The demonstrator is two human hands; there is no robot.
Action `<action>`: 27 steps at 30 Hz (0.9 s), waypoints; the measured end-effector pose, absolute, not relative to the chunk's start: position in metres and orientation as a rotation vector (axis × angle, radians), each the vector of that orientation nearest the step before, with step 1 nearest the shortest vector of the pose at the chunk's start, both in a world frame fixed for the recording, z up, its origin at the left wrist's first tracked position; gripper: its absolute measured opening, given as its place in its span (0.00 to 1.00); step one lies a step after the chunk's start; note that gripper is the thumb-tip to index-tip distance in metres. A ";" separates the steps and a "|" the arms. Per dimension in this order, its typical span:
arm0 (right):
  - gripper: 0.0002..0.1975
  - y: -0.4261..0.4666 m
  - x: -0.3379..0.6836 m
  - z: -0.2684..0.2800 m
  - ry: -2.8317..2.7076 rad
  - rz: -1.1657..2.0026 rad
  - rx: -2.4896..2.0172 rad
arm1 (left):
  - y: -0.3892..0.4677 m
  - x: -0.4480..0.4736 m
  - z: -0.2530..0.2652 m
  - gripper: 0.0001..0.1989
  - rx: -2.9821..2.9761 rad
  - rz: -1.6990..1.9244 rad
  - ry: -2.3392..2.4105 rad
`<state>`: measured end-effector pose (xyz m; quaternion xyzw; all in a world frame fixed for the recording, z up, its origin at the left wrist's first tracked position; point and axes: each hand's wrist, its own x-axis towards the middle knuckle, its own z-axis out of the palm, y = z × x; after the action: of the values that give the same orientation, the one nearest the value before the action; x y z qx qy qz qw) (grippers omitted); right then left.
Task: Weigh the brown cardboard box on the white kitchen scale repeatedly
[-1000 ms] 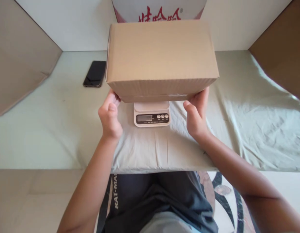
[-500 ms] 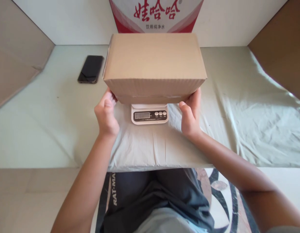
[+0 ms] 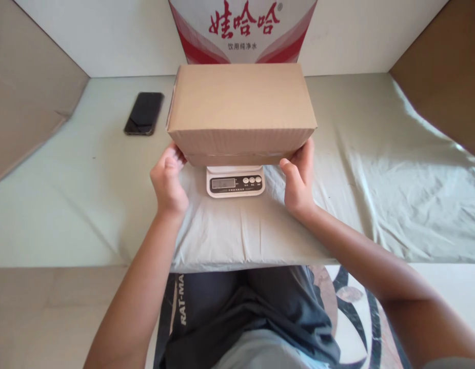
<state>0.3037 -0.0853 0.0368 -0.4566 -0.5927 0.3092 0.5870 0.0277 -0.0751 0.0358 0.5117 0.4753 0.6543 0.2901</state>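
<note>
A brown cardboard box (image 3: 243, 102) is held level over a small white kitchen scale (image 3: 235, 190). My left hand (image 3: 169, 179) grips the box's lower left side, its fingers partly hidden behind the box. On the lower right side, my right hand (image 3: 300, 177) holds it with the thumb at the front corner. The box hides most of the scale's platform, so I cannot tell whether the two touch. The scale's dark panel, with a grey display and several round buttons, faces me; no digits can be made out.
A black phone (image 3: 144, 114) lies left of the box on the pale green cloth (image 3: 87, 205). Behind stands a red and white carton (image 3: 243, 31) against the white wall. Brown cardboard panels flank the table at the left (image 3: 30, 87) and right (image 3: 449, 77).
The box looks lower and slightly smaller, having come down toward the scale. Both hands keep their hold on it, the right one shifting slightly left. The view has tilted slightly.
</note>
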 end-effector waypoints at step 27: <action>0.13 -0.039 0.336 0.036 -1.098 0.746 -1.302 | -0.028 0.009 0.006 0.39 1.091 1.833 1.344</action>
<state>0.3363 -0.0387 0.0361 -0.5611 -0.4731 0.3216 0.5982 0.0095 -0.0277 0.0064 0.4121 0.5076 0.6923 0.3054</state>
